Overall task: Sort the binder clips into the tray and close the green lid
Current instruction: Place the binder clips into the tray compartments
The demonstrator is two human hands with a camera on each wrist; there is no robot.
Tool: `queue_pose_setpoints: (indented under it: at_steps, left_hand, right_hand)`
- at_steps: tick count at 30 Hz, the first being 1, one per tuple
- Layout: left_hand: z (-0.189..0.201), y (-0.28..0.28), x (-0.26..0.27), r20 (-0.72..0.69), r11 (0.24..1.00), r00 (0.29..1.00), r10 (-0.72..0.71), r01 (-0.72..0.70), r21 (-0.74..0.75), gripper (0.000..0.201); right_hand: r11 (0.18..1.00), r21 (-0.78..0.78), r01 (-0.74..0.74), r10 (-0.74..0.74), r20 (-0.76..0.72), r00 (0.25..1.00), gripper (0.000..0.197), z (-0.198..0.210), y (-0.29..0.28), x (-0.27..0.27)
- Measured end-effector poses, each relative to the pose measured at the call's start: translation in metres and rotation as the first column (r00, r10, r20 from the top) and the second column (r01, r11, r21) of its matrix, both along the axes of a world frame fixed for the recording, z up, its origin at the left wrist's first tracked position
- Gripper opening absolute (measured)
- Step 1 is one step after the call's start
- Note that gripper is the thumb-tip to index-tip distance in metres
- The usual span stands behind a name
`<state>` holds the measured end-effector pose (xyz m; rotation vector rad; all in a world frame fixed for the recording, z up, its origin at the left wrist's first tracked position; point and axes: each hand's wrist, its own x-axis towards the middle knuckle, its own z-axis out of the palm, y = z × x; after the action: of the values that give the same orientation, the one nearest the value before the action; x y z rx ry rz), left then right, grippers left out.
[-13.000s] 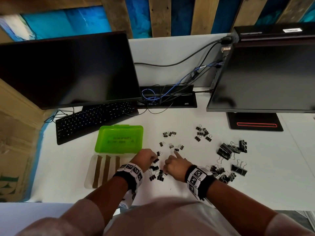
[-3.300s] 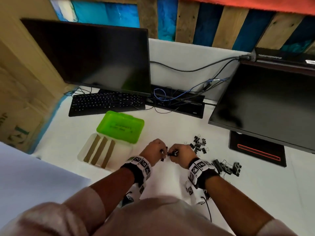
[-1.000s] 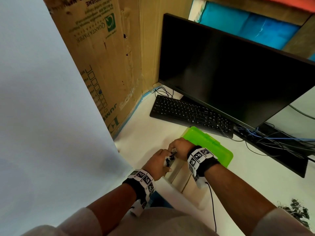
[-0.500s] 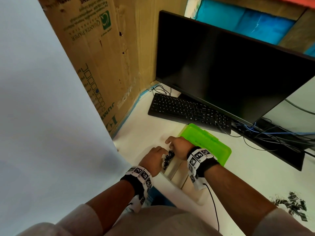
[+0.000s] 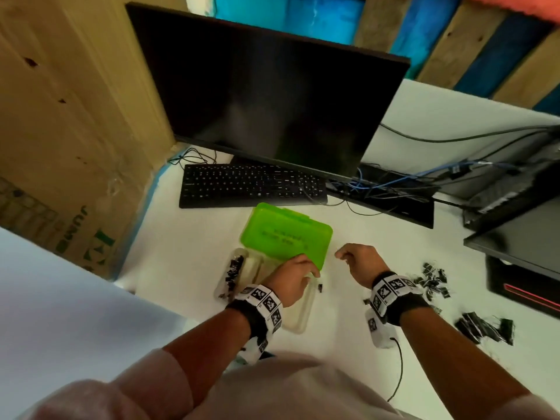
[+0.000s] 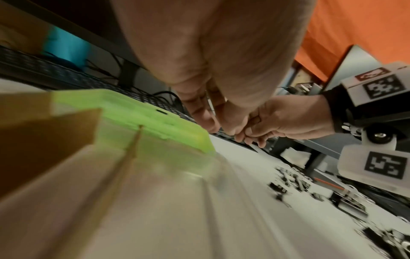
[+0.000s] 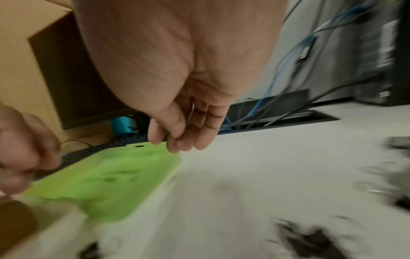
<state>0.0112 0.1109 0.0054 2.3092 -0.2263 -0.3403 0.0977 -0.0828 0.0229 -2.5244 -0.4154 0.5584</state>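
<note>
The left hand (image 5: 292,278) rests over the tray (image 5: 304,310), fingers curled at the green lid (image 5: 285,234), which lies open behind. The right hand (image 5: 360,262) hangs loose, holding nothing. Some binder clips (image 5: 231,275) sit in the tray's left slot.

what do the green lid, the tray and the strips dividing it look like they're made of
Green lid: likely plastic, translucent, glossy, with moulded edges. Tray: seemingly clear or frosted plastic, since the table shows through. Dividers: brown, matte, thin, probably cardboard, though blur leaves it open.
</note>
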Motion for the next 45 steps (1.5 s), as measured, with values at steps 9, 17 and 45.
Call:
queue_pose_setpoints:
  at_steps: [9, 17, 45]
  left_hand:
    - [-0.011, -0.086, 0.019, -0.106, 0.939, 0.961, -0.256, 0.273, 0.208, 0.047]
    - [-0.015, -0.102, 0.025, -0.092, 0.723, 0.943, -0.320, 0.305, 0.619, 0.036]
    - [-0.041, -0.110, 0.026, -0.230, 0.920, 0.969, -0.085, 0.165, 0.355, 0.052]
  right_hand:
    - [0.960, -0.280, 0.022, -0.078, -0.190, 0.979, 0.053, -0.021, -0.103, -0.032]
    - [0.912, -0.363, -0.190, 0.140, -0.160, 0.977, 0.054, -0.044, -0.084, -0.057]
    - [0.973, -0.186, -0.138, 0.104, -0.182, 0.978, 0.018, -0.035, -0.092, -0.043]
